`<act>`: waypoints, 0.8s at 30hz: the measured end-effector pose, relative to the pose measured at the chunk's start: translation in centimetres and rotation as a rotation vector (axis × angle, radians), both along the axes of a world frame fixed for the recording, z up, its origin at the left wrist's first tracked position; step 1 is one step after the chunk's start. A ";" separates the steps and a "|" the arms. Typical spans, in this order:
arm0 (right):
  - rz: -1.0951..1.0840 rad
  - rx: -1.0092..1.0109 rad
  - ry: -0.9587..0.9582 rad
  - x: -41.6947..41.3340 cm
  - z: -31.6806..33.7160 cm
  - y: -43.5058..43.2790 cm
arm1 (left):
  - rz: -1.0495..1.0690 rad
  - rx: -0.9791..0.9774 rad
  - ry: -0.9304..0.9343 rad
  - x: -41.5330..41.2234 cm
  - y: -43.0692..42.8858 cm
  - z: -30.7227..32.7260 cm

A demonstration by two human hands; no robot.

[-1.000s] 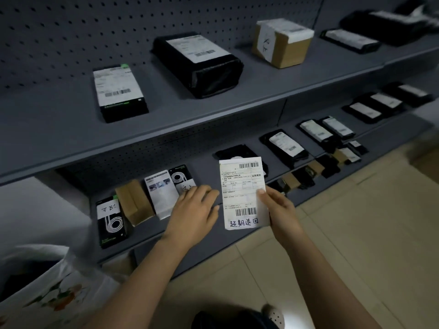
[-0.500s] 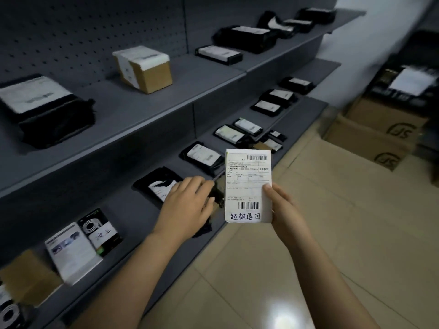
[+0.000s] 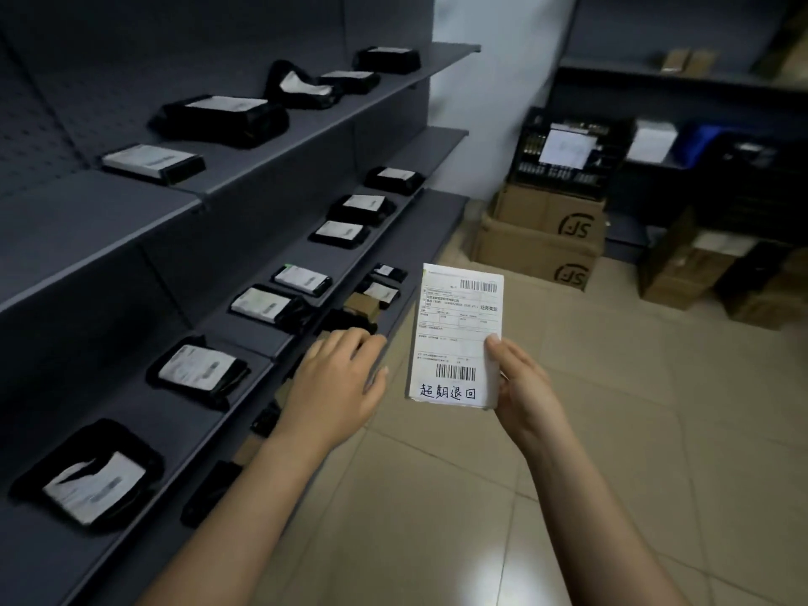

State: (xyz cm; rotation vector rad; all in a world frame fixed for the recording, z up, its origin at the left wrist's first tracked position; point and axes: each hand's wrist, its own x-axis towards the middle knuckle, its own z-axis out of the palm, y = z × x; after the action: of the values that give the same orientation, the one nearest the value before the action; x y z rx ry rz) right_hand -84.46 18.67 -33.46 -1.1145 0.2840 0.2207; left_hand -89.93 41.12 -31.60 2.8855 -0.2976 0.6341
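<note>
Fingers of the right hand (image 3: 522, 387) are pinching a white label pad (image 3: 457, 325) by its lower right edge, with the thumb lying on the printed face. They are holding it upright over the tiled floor (image 3: 568, 430), just right of the lowest shelf (image 3: 419, 251). The left hand (image 3: 339, 378) is hovering palm down at that shelf's near edge. Its fingers are lying straight and close together, pointing toward a small brown box (image 3: 363, 304) and black parcels (image 3: 350, 319); whether they are touching anything cannot be told. Cardboard cartons (image 3: 542, 238) are standing far right.
</note>
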 end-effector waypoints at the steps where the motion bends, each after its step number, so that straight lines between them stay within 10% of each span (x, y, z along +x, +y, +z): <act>1: -0.022 -0.001 -0.001 0.9 0.0 -1.1 | -0.023 0.002 0.002 1.3 -0.9 0.1; 24: -0.433 -0.042 -0.036 34.0 1.5 -9.7 | -0.449 0.030 -0.019 45.1 -9.8 0.2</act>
State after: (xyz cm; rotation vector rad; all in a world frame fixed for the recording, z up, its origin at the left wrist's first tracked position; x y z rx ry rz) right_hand -50.48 8.95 -31.96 -1.0700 0.4905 -0.1895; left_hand -44.84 31.32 -31.38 2.6968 -0.9281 0.5741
